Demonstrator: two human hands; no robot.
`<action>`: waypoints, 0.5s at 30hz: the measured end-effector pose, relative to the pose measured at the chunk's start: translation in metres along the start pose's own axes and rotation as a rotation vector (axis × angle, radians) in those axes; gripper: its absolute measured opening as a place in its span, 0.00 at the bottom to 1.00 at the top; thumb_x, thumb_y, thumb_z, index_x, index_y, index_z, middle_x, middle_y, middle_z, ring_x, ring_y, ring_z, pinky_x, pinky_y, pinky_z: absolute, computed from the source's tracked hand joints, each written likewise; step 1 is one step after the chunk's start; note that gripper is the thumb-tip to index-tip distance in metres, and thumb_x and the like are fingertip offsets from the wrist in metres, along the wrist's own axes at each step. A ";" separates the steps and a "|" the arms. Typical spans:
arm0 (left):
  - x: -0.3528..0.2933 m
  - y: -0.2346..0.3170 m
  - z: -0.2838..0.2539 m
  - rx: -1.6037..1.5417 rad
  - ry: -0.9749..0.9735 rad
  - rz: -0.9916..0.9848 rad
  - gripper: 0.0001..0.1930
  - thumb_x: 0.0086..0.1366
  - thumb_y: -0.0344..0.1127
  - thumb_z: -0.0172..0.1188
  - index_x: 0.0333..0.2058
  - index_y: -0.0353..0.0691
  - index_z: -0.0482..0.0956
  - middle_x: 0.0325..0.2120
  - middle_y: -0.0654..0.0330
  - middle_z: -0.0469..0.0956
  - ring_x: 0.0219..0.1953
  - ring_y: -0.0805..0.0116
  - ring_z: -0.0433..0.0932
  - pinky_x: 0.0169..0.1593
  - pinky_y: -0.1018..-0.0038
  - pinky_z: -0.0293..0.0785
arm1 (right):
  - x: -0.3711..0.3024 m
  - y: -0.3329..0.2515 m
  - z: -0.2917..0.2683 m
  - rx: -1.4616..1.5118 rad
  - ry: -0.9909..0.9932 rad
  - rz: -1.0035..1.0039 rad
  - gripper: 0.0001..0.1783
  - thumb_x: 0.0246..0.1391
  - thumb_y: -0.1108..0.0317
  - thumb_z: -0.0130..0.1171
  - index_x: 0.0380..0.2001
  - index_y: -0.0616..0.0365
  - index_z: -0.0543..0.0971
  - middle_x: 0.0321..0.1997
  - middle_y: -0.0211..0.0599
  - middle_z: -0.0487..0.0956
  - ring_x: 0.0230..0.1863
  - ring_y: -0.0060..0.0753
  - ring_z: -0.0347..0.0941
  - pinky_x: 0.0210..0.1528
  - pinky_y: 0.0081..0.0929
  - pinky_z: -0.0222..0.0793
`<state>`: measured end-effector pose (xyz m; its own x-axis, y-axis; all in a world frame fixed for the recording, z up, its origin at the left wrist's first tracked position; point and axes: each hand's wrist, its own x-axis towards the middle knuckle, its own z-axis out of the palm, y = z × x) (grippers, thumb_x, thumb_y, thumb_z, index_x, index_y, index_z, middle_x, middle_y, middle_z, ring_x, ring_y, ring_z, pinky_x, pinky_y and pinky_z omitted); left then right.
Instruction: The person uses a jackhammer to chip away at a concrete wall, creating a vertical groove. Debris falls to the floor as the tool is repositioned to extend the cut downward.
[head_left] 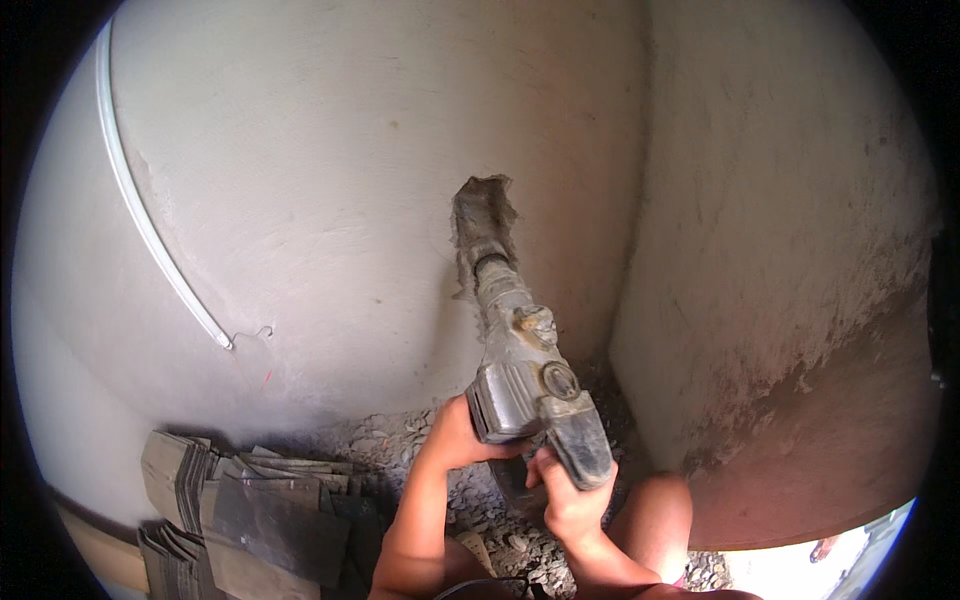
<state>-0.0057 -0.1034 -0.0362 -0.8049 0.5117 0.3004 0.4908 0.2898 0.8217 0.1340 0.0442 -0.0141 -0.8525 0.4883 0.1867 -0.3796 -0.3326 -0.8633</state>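
Observation:
A dusty grey rotary hammer (515, 345) points away from me at the wall. Its front end sits at a rough channel (484, 215) broken into the plaster; the bit itself is hidden. My left hand (460, 437) supports the motor housing from its left side and underneath, with most fingers out of sight behind it. Around the rear handle my right hand (572, 502) is closed, fingers wrapped below the dark end of the tool.
Broken rubble (480, 495) covers the floor beneath the tool. Stacked flat grey sheets (270, 520) lie at lower left. A white conduit (150, 220) with a loose wire runs down the left wall. On the right a second wall (770, 250) meets this one at a corner.

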 end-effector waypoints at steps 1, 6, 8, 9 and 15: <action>-0.001 -0.004 0.004 -0.049 0.011 -0.061 0.45 0.38 0.46 0.88 0.55 0.34 0.80 0.47 0.51 0.87 0.50 0.59 0.86 0.57 0.62 0.79 | -0.001 0.000 0.002 -0.034 -0.037 -0.051 0.04 0.61 0.75 0.64 0.35 0.67 0.82 0.29 0.33 0.83 0.25 0.23 0.77 0.30 0.24 0.74; 0.011 -0.020 0.008 -0.111 0.043 -0.094 0.41 0.39 0.46 0.88 0.52 0.33 0.82 0.47 0.51 0.87 0.52 0.62 0.85 0.57 0.64 0.79 | 0.030 -0.019 0.020 -0.194 -0.061 -0.014 0.06 0.63 0.75 0.58 0.32 0.67 0.80 0.25 0.32 0.80 0.24 0.24 0.74 0.27 0.25 0.69; 0.017 -0.020 0.013 -0.022 0.110 0.049 0.42 0.39 0.52 0.87 0.51 0.33 0.83 0.45 0.48 0.88 0.49 0.55 0.88 0.54 0.64 0.81 | 0.027 -0.023 0.021 -0.118 -0.010 -0.055 0.06 0.63 0.74 0.62 0.32 0.66 0.81 0.26 0.32 0.81 0.23 0.21 0.74 0.27 0.24 0.70; 0.024 -0.025 0.020 -0.030 0.094 0.014 0.43 0.39 0.53 0.87 0.52 0.33 0.83 0.45 0.48 0.88 0.49 0.53 0.88 0.53 0.63 0.81 | 0.023 -0.024 0.017 -0.096 0.028 -0.054 0.06 0.63 0.74 0.63 0.33 0.66 0.82 0.26 0.32 0.82 0.23 0.20 0.75 0.27 0.23 0.70; -0.001 -0.015 0.024 -0.020 0.098 0.028 0.41 0.37 0.53 0.88 0.48 0.34 0.85 0.43 0.48 0.89 0.47 0.52 0.89 0.51 0.62 0.82 | 0.005 -0.023 0.003 -0.118 -0.023 -0.026 0.05 0.61 0.76 0.63 0.34 0.68 0.83 0.29 0.33 0.83 0.26 0.22 0.76 0.30 0.25 0.73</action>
<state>-0.0040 -0.0883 -0.0602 -0.8205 0.4372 0.3683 0.5073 0.2597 0.8217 0.1378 0.0519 0.0075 -0.8516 0.4761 0.2192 -0.3576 -0.2219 -0.9071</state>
